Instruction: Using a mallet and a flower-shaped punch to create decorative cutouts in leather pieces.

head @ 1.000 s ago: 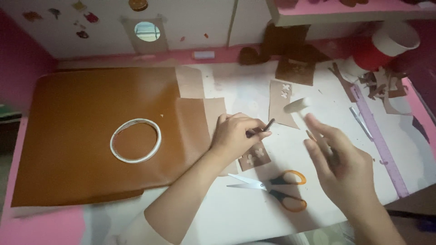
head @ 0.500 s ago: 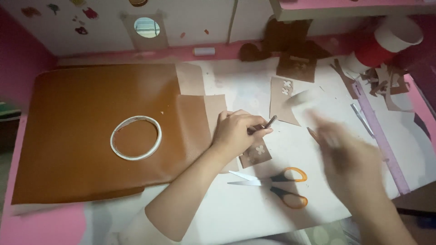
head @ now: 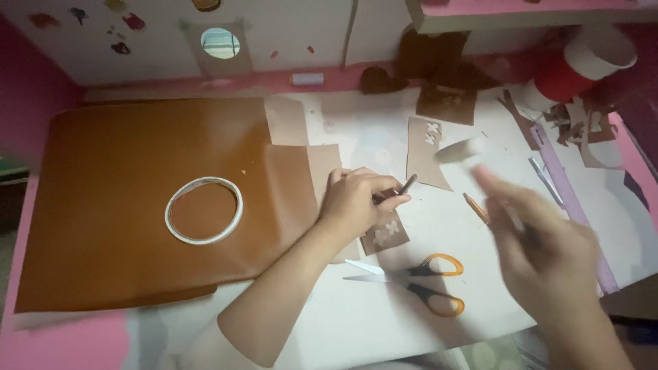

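- At mid-bench in the head view, your left hand (head: pixel 356 202) is closed around a thin dark tool (head: pixel 403 186) whose tip juts past your fingers, and it presses on a small brown cutout (head: pixel 386 233) with pale flower shapes.
- Your right hand (head: pixel 548 253) is blurred above the bench edge; you cannot tell whether it is open or holding anything.
- Orange-handled scissors (head: pixel 418 281) lie blades apart just below the cutout, between your two hands; a careless sweep of the blurred hand could, I judge, catch the blades or knock them off the bench.
- A brown pencil-like stick (head: pixel 475 207) lies loose near that hand and could roll.
- To the left, a white tape ring (head: pixel 203 210) sits flat on a large brown sheet (head: pixel 123 164).
- A white cylinder (head: pixel 460 149) rests beside another brown piece with pale flowers (head: pixel 425 147).
- At the far right corner stands a red and white tub (head: pixel 582 65) among brown scraps.
- On the back wall sits a round blue-and-white picture (head: pixel 220 42) with small coloured stickers beside it.
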